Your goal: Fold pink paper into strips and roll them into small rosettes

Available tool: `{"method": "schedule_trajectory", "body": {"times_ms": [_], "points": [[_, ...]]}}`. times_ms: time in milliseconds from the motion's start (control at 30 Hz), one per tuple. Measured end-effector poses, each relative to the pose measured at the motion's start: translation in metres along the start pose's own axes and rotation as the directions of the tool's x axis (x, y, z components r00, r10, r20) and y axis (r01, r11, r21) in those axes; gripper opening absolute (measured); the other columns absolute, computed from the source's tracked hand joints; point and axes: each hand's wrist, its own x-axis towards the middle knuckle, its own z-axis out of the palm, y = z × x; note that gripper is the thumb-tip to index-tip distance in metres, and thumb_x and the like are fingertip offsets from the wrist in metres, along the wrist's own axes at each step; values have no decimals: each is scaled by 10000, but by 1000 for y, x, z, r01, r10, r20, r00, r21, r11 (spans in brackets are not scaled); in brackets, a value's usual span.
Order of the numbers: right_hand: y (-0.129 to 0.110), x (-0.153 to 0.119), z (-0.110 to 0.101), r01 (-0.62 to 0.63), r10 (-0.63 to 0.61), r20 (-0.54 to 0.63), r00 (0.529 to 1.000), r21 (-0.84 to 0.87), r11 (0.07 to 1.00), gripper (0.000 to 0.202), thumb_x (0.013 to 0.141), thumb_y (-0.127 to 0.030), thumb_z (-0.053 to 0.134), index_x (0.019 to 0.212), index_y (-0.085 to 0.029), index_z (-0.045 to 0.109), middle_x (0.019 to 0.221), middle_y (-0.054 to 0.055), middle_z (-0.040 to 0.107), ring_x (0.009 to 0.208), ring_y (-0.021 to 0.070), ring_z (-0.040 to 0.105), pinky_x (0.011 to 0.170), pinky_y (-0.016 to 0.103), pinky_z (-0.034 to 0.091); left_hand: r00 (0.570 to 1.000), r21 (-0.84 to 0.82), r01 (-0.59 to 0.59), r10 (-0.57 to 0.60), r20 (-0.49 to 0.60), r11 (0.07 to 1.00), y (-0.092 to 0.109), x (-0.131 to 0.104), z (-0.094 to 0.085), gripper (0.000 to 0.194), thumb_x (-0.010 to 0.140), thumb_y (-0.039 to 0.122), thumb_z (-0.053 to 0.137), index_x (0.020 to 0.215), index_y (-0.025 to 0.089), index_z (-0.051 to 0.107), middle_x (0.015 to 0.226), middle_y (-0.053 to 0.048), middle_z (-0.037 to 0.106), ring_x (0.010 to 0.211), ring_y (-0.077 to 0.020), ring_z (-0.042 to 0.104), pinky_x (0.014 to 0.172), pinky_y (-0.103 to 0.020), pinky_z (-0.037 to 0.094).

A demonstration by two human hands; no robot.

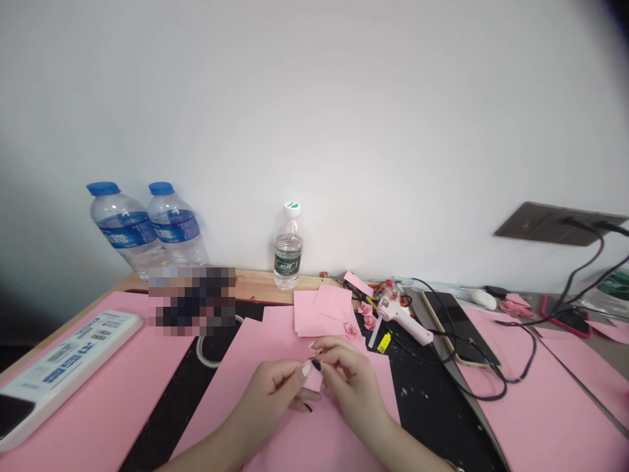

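Small pink paper piece (313, 379): pinched between the fingertips of both hands, low over a large pink sheet (275, 367) at bench centre. Left hand (275, 390) closed on it from the left; right hand (351, 383) closed on it from the right. Glue gun (403, 318) lies just beyond, right. Small water bottle (287, 252) stands against the wall; two larger bottles (147, 229) stand well left.

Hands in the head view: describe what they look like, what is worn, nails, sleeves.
Both forearms come in bare from the bottom edge, with no sleeves, gloves or watch in view. The left hand shows one pale, whitish nail and dark polished nails beside and below it. The right hand shows longer pale nails at its fingertips. Rings cannot be made out.
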Motion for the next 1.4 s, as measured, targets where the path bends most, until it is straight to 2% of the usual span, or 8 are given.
{"method": "schedule_trajectory", "body": {"times_ms": [167, 333, 467, 667, 967, 1233, 1300, 1400], "points": [[0, -1, -3, 275, -268, 63, 961, -169, 947, 261, 864, -35, 518, 943, -196, 708, 1005, 99, 699, 942, 181, 659, 784, 278, 541, 999, -18, -3, 2, -45, 1000, 2, -1, 1, 451, 819, 564, 578, 780, 133, 705, 776, -80, 710, 752, -242, 714, 664, -312, 564], [1, -1, -5, 435, -417, 123, 901, -269, 859, 294, 860, -7, 530, 1030, -199, 674, 1025, 105, 696, 927, 190, 645, 785, 299, 546, 998, -40, -3, 0, -67, 999, -1, 0, 1, 416, 824, 534, 587, 767, 138, 698, 750, -68, 701, 733, -233, 714, 648, -295, 558], [-1, -1, -6, 506, -473, 180, 862, -310, 805, 355, 853, 3, 531, 1122, -205, 629, 1073, 113, 683, 944, 211, 634, 804, 340, 547, 996, -57, -6, 2, -84, 998, -1, 0, 1, 384, 823, 511, 596, 746, 145, 682, 750, -55, 696, 720, -222, 712, 653, -292, 559], [-7, 0, -7, 520, -447, 278, 850, -311, 795, 463, 820, 9, 495, 1243, -170, 558, 1176, 150, 638, 1053, 241, 599, 896, 391, 527, 991, -108, 9, -24, -133, 994, 1, -1, 0, 393, 777, 537, 631, 704, 152, 656, 678, -29, 675, 661, -213, 702, 658, -312, 567], [-8, -1, -10, 442, -338, 355, 872, -273, 854, 523, 807, 0, 450, 1292, -182, 524, 1293, 137, 579, 1170, 240, 542, 985, 413, 477, 992, -213, 20, -46, -119, 977, 0, 5, -3, 369, 717, 519, 717, 737, 156, 656, 658, -7, 671, 694, -204, 702, 680, -302, 556], [-3, 2, -11, 239, -200, 249, 948, -140, 961, 404, 906, -107, 428, 1238, -255, 606, 1320, 105, 588, 1223, 236, 540, 999, 438, 460, 997, -212, 5, -20, -71, 977, 1, 5, -4, 381, 723, 508, 711, 858, 153, 679, 853, -75, 735, 802, -242, 708, 725, -340, 539], [-2, 3, -11, 150, -129, 196, 972, -94, 984, 304, 930, -208, 462, 1181, -240, 629, 1277, 118, 607, 1176, 248, 569, 948, 421, 495, 997, -193, 15, -30, -73, 981, 1, 6, -4, 399, 725, 516, 701, 886, 152, 674, 854, -81, 738, 789, -235, 708, 723, -337, 540], [0, 5, -8, 8, -11, 74, 997, 40, 999, 234, 933, -378, 492, 1053, -210, 600, 993, 98, 657, 858, 202, 648, 698, 312, 558, 998, -139, 33, -41, -56, 990, 1, 6, -4, 376, 753, 503, 668, 875, 148, 657, 829, -73, 733, 750, -217, 709, 705, -324, 540]]}}
